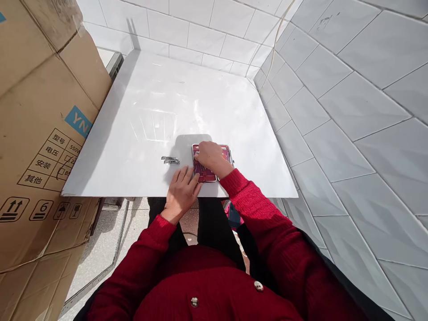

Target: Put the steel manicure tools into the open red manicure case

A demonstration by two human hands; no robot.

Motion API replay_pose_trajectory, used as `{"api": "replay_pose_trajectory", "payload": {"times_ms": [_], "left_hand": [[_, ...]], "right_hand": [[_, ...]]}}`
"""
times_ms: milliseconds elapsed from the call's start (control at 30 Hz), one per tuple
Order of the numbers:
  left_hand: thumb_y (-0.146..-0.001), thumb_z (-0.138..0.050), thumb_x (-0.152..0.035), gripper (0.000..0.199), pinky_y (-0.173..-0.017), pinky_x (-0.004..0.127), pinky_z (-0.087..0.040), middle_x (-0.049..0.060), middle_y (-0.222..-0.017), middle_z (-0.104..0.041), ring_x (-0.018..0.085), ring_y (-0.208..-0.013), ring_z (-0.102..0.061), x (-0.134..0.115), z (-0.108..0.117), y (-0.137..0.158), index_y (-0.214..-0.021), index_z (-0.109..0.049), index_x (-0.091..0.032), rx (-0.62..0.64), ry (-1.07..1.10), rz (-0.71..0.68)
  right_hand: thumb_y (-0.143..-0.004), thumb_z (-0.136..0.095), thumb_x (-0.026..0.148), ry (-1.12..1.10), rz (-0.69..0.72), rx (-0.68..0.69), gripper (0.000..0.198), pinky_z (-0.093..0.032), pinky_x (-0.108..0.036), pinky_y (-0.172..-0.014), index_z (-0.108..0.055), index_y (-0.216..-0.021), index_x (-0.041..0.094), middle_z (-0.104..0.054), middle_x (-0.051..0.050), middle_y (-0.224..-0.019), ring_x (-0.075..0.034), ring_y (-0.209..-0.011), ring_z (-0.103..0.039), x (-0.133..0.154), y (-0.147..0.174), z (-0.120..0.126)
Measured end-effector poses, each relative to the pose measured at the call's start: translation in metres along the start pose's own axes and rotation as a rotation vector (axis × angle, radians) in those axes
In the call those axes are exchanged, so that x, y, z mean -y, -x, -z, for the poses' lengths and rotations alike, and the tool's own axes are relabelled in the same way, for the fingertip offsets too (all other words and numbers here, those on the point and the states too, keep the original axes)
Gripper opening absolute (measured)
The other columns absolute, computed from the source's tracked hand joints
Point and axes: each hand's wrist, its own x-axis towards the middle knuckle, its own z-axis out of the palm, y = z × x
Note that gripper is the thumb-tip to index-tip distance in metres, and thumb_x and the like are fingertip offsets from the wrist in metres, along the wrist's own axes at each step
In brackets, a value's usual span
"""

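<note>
A small case with a dark red lining and a metal rim [207, 180] lies open on the white table [230, 111], and slim metal tools show inside it; it looks like a manicure set. My right hand [212, 157] is over the case with its fingers curled down into it. Whatever those fingers grip is hidden beneath the hand. Resting at the case's left front corner, my left hand [182, 191] has its fingers stretched out on the table and its thumb at the case edge. Left of the case lie shiny nail clippers [170, 160], close together.
A large cardboard box [50, 133] stands along the table's left side. White tiles [200, 40] form the back wall, and grey tiles [351, 133] rise on the right. A thin cable [274, 49] hangs in the back right corner. My legs are under the front edge.
</note>
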Motion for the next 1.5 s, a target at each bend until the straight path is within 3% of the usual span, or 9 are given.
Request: {"api": "replay_pose_trajectory", "payload": {"times_ms": [433, 633, 867, 1033, 1167, 1367, 1500], "left_hand": [[-0.105, -0.056, -0.031, 0.031, -0.114, 0.055, -0.049, 0.017, -0.136, -0.072, 0.037, -0.136, -0.062, -0.002, 0.004, -0.001, -0.124, -0.075, -0.016, 0.057, 0.026, 0.024], [-0.104, -0.056, -0.031, 0.032, -0.115, 0.057, -0.047, 0.018, -0.138, -0.071, 0.037, -0.138, -0.06, -0.002, 0.003, 0.0, -0.128, -0.074, -0.018, 0.055, 0.081, 0.037], [-0.105, -0.054, -0.03, 0.033, -0.116, 0.057, -0.047, 0.02, -0.139, -0.07, 0.038, -0.137, -0.06, -0.002, 0.007, -0.002, -0.126, -0.074, -0.014, 0.079, 0.074, 0.034], [-0.104, -0.056, -0.03, 0.031, -0.115, 0.056, -0.048, 0.019, -0.138, -0.071, 0.037, -0.137, -0.061, -0.002, 0.007, -0.002, -0.125, -0.074, -0.015, 0.068, 0.069, 0.033], [-0.104, -0.056, -0.03, 0.031, -0.114, 0.057, -0.048, 0.018, -0.137, -0.071, 0.037, -0.137, -0.061, -0.002, 0.005, -0.001, -0.125, -0.075, -0.016, 0.061, 0.077, 0.04], [-0.104, -0.056, -0.03, 0.031, -0.115, 0.056, -0.048, 0.017, -0.138, -0.071, 0.037, -0.138, -0.061, 0.0, 0.002, 0.001, -0.125, -0.074, -0.017, 0.053, 0.063, 0.03], [-0.103, -0.057, -0.029, 0.032, -0.114, 0.058, -0.048, 0.017, -0.139, -0.07, 0.037, -0.139, -0.06, 0.001, 0.001, 0.001, -0.128, -0.073, -0.019, 0.057, 0.079, 0.031]], "right_hand": [[-0.088, -0.071, 0.025, -0.103, -0.051, 0.016, 0.039, -0.056, -0.032, -0.083, -0.075, -0.124, 0.01, -0.078, -0.019, -0.112, -0.033, -0.109, -0.074, 0.0, -0.021, -0.008], [-0.08, -0.07, 0.01, -0.09, -0.016, 0.047, 0.03, -0.056, -0.035, -0.083, -0.08, -0.109, 0.011, -0.079, -0.019, -0.098, -0.033, -0.099, -0.074, 0.001, -0.037, -0.008], [-0.081, -0.073, 0.024, -0.226, -0.051, 0.011, 0.02, -0.056, -0.033, -0.075, -0.08, -0.095, 0.011, -0.077, -0.013, -0.08, -0.028, -0.078, -0.073, -0.01, -0.04, -0.023], [-0.085, -0.064, 0.022, -0.428, -0.075, 0.075, 0.017, -0.056, -0.03, -0.065, -0.077, -0.079, 0.013, -0.073, -0.009, -0.065, -0.022, -0.062, -0.069, -0.015, -0.032, -0.021], [-0.084, -0.062, 0.016, -0.518, -0.108, 0.118, 0.017, -0.058, -0.031, -0.066, -0.077, -0.077, 0.012, -0.075, -0.01, -0.066, -0.023, -0.063, -0.07, -0.014, -0.028, -0.011], [-0.085, -0.062, 0.014, -0.559, -0.051, 0.117, 0.026, -0.058, -0.026, -0.064, -0.067, -0.06, 0.016, -0.074, -0.009, -0.064, -0.019, -0.061, -0.069, -0.017, -0.038, -0.005], [-0.084, -0.062, 0.012, -0.586, -0.023, 0.109, 0.023, -0.059, -0.027, -0.064, -0.068, -0.061, 0.016, -0.073, -0.009, -0.062, -0.018, -0.06, -0.069, -0.019, -0.046, -0.001]]}}
